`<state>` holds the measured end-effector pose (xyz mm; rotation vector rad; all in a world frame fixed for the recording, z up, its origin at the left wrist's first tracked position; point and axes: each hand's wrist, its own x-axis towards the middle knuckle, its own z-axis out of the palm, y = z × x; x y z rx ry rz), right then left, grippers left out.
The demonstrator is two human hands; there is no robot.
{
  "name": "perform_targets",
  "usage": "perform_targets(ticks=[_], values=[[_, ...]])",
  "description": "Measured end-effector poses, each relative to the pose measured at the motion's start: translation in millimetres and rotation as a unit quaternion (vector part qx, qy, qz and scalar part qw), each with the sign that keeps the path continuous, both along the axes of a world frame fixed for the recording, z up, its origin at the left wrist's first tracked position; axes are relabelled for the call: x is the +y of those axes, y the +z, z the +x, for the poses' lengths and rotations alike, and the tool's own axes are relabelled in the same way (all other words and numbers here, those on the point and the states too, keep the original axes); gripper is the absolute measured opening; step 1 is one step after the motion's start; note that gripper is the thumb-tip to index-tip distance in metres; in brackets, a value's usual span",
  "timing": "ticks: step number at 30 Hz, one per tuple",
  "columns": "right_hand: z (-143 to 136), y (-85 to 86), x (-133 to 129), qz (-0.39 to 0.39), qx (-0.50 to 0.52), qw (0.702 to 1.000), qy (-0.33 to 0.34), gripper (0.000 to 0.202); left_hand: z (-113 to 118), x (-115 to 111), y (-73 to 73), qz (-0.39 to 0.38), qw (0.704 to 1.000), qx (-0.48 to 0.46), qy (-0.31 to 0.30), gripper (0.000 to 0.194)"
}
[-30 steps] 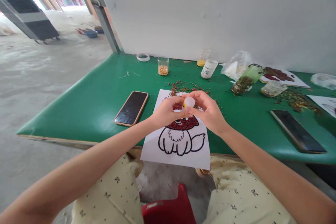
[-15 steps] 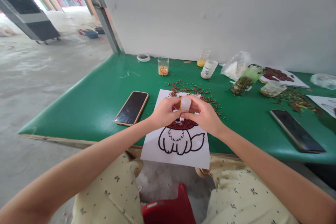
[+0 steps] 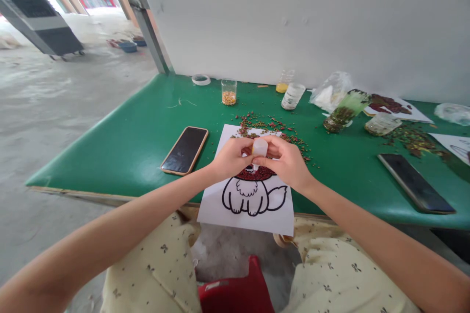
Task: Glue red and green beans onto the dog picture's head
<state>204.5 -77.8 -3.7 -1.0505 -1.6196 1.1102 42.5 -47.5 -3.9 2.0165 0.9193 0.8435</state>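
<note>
A small white glue bottle (image 3: 260,147) is gripped between both hands, its nozzle pointing down over the paper. My left hand (image 3: 234,157) closes on it from the left, and my right hand (image 3: 288,161) closes on it from the right. Under them lies a white sheet (image 3: 213,210) with a black outline drawing of a fluffy-tailed animal. Dark red beans (image 3: 262,174) cover its head, partly hidden by my hands. The body and tail show bare paper. Loose red and green beans (image 3: 271,124) are scattered beyond the sheet.
Phones lie left (image 3: 184,150) and right (image 3: 414,183) on the green table (image 3: 121,142). Along the back stand a cup of corn kernels (image 3: 228,93) and a white cup (image 3: 293,96). A green cup (image 3: 347,111) lies tipped at right. The sheet overhangs the front edge.
Both hands stay on the glue bottle, almost in the same place. The bottle and its nozzle have shifted very slightly downward in the view.
</note>
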Motion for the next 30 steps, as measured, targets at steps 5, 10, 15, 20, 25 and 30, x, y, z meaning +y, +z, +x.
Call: perform_targets(ticks=[5,10,15,20,25,30], values=[[-0.7,-1.2,-0.2,-0.012,0.006,1.000,-0.002,0.039,-0.8,0.9,0.9,0.004,1.000,0.011,0.002,0.007],[-0.5,-2.8,0.2,-0.019,0.005,1.000,-0.003,0.039,-1.4,2.9,-1.6,-0.011,1.000,0.001,-0.004,0.006],[-0.7,-3.1,0.1,-0.013,-0.003,1.000,-0.008,0.037,-0.7,4.1,-5.2,-0.020,1.000,-0.015,-0.012,0.007],[-0.4,-3.3,0.6,-0.015,-0.002,1.000,-0.011,0.037,0.4,3.7,-5.9,-0.018,1.000,-0.016,0.001,0.007],[0.1,-4.3,1.0,-0.012,-0.008,1.000,-0.013,0.035,0.9,3.1,-5.7,-0.010,1.000,-0.014,0.010,0.008],[-0.1,-4.5,0.7,-0.017,-0.006,1.000,-0.014,0.035,1.1,3.5,-6.8,-0.004,1.000,-0.019,0.015,0.011]])
